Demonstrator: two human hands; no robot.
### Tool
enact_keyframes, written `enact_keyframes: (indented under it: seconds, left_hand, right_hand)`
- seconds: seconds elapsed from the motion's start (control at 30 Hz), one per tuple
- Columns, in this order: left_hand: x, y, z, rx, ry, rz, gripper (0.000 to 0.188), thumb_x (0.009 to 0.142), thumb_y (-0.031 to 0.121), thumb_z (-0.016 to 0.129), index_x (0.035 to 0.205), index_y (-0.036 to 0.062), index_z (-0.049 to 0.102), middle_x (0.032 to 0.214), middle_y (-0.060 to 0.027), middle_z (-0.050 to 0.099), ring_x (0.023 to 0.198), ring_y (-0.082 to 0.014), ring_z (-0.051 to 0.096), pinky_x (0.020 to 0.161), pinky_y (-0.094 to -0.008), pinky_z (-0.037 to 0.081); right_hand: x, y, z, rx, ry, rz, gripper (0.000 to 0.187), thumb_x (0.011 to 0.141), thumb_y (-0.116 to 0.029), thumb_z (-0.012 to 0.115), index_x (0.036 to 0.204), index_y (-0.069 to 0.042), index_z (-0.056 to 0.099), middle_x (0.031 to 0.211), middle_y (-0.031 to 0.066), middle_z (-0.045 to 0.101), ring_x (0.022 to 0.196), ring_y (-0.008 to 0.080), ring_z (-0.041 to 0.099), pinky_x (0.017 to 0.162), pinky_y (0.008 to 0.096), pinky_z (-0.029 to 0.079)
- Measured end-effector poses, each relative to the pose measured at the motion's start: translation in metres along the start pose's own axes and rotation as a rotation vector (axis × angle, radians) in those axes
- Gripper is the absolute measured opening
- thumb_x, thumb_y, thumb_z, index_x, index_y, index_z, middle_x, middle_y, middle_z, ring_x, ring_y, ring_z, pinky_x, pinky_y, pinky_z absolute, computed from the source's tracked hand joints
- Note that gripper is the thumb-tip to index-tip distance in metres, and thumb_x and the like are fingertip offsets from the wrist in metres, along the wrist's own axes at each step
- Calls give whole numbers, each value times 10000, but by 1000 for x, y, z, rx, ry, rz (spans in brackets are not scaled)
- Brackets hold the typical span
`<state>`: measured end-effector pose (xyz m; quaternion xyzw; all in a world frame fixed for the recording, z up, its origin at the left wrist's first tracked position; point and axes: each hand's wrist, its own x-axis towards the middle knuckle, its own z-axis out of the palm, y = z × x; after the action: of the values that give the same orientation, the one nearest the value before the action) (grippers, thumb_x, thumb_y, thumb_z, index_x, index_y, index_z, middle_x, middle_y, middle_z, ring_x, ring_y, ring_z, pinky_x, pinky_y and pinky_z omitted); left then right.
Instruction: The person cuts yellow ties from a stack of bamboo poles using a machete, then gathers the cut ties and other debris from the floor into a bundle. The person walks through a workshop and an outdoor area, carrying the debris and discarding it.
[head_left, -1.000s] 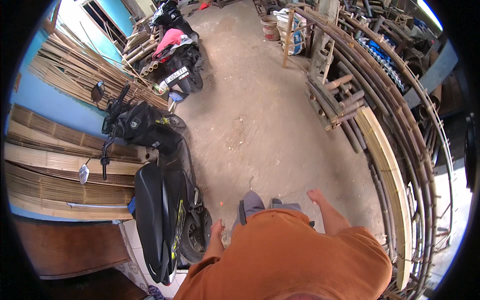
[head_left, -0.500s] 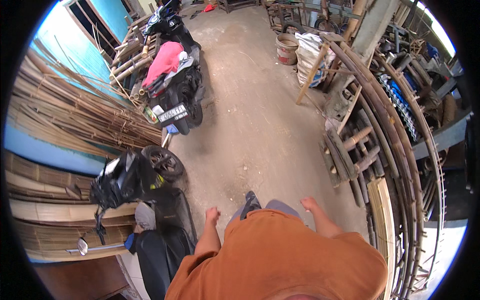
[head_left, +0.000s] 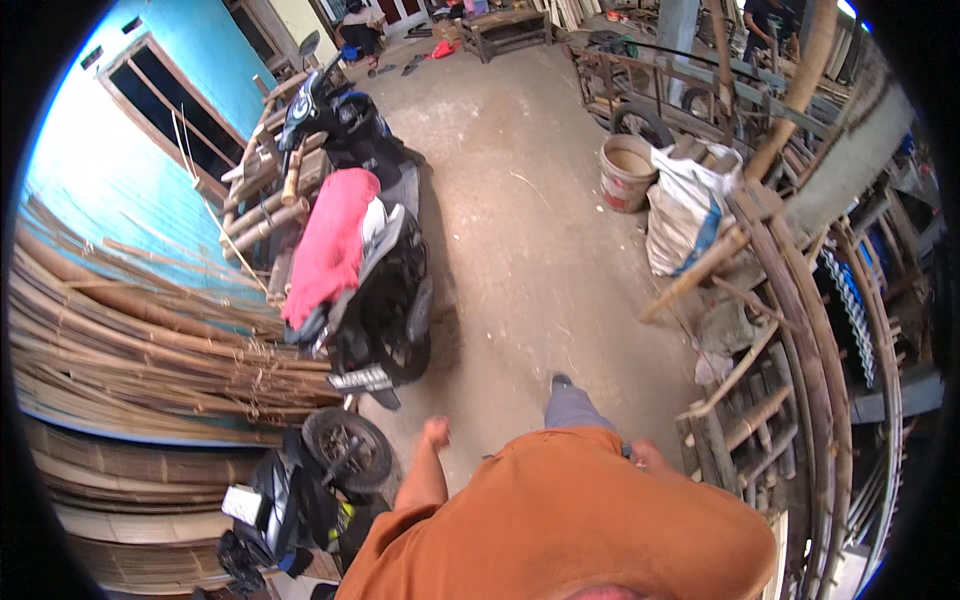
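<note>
My left hand (head_left: 436, 432) hangs in front of me with its fingers curled in, and nothing shows in it. Nearest to it are the front wheel (head_left: 347, 449) of a parked motorbike and the rear of a black scooter (head_left: 385, 310). Beside my right hip, my right hand (head_left: 648, 457) is curled and slightly blurred. A small dark thing (head_left: 627, 450) shows at its fingers, too little of it to name. One foot in a dark shoe (head_left: 562, 380) is stretched forward on the bare floor (head_left: 510, 270).
Bundles of split bamboo (head_left: 150, 330) line the left wall. A pink cloth (head_left: 335, 235) covers the scooter seat. To the right stand a bucket (head_left: 628, 180), a white sack (head_left: 690, 215), and stacked bamboo poles (head_left: 755, 420). A low bench (head_left: 505, 35) and two people are farther off.
I have moved forward along the passage; the scooter, bucket and sack are nearer. The other foot is now in front. My right hand has drawn back toward my hip.
</note>
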<state>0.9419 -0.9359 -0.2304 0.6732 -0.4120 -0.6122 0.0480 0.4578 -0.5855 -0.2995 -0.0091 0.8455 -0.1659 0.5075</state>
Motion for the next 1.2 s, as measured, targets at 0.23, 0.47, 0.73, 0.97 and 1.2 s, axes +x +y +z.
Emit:
enact_keyframes:
  seconds: [0.23, 0.47, 0.73, 0.97, 1.2]
  left_hand:
    - [54, 66, 19, -278, 55, -387, 223, 886, 202, 516, 1077, 106, 581, 773, -88, 575, 617, -210, 522, 534, -394, 436]
    - [220, 219, 6, -110, 169, -316, 326, 898, 321, 514, 1095, 66, 568, 866, -122, 620, 709, -239, 598, 541, -396, 455]
    - [453, 637, -48, -105, 174, 66, 432, 908, 415, 580, 891, -13, 640, 782, -103, 660, 704, -197, 610, 590, -350, 479]
    - [602, 943, -126, 109, 464, 217, 705, 853, 656, 502, 1164, 38, 639, 1146, -209, 649, 1126, -319, 599, 974, -389, 428]
    - [736, 970, -164, 112, 484, -196, 875, 848, 740, 394, 1105, -58, 645, 1018, -250, 668, 1078, -341, 611, 946, -406, 432]
  right_hand:
    - [103, -438, -82, -373, 53, -536, 351, 909, -327, 544, 969, -3, 663, 761, 154, 646, 670, 233, 625, 588, 399, 500]
    - [190, -741, -74, -336, 123, -716, 324, 908, -304, 545, 996, -17, 666, 770, 143, 653, 679, 226, 624, 620, 384, 511]
    - [267, -848, -60, -300, -105, -266, 316, 893, -323, 560, 951, -40, 686, 805, 100, 644, 710, 230, 619, 618, 404, 550]
    - [327, -1022, -88, -206, -260, -124, 246, 870, -270, 582, 890, -37, 659, 714, 114, 604, 595, 216, 583, 536, 389, 502]
    - [496, -1344, -67, -355, -145, -199, 261, 868, -218, 582, 1012, -4, 618, 906, 163, 633, 779, 266, 600, 679, 420, 503]
